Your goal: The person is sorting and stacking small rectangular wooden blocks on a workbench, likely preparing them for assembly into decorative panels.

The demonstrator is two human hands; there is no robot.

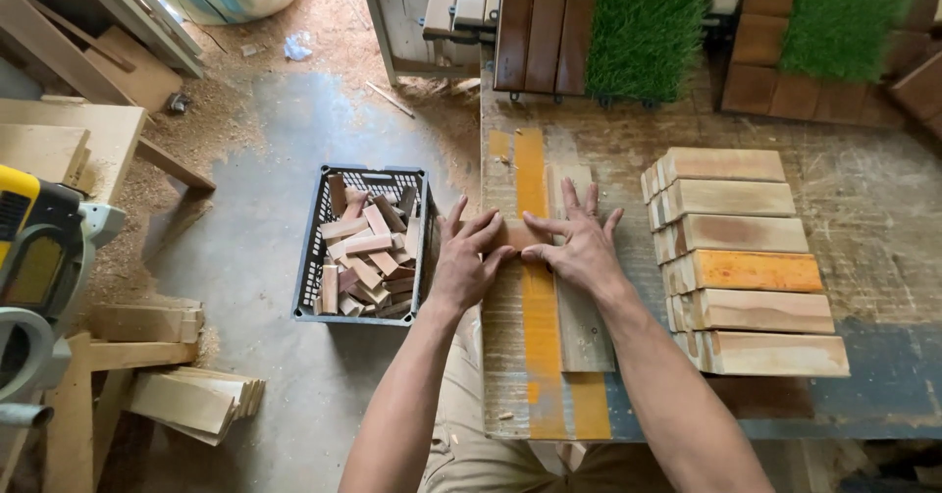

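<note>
My left hand (465, 256) and my right hand (579, 243) rest side by side on the near left part of a worn wooden workbench (863, 208). Their fingertips press on a small brown wood block (517, 233) that lies between them, over a flat board with a painted orange stripe (535, 336). Fingers of both hands are spread. To the right of my right hand lies a fanned row of several light wooden slats (751, 258), one of them orange. A dark plastic crate (365, 243) full of short wood offcuts stands on the floor just left of my left hand.
Wooden deck tiles (543, 37) and artificial grass squares (643, 42) lean at the bench's far edge. A yellow and grey saw (39, 258) sits at the left on a wooden stand. Loose boards (186, 400) lie on the sawdust-covered concrete floor.
</note>
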